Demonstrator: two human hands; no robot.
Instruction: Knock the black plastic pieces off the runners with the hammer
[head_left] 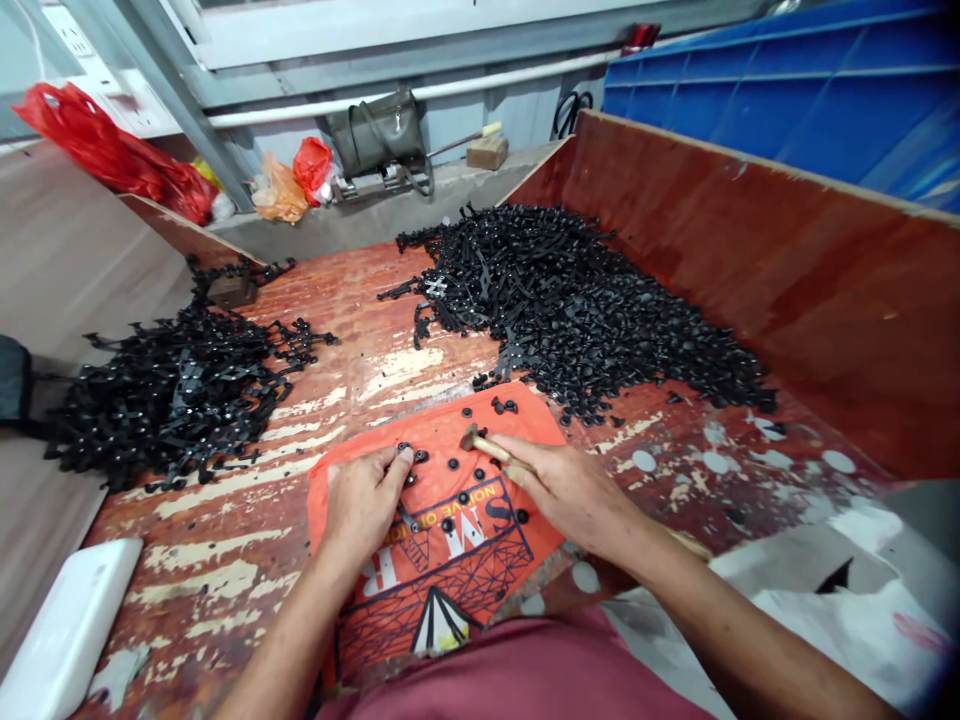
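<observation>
In the head view, my right hand [562,485] is wrapped round the wooden handle of a small hammer [491,447], its head held over an orange printed cloth [435,435]. My left hand [364,490] is closed at the cloth's left side, thumb and forefinger pinching a small black part [403,449]. The fingers partly hide that part. Between both hands several small round black pieces [453,464] lie scattered on the cloth.
A big heap of black parts [555,290] fills the back right of the worn red table [247,540]. Linked black pieces [180,385] are piled at left. A white box [71,625] lies front left. Brown boards [750,260] wall the right side, a blue crate [787,90] behind.
</observation>
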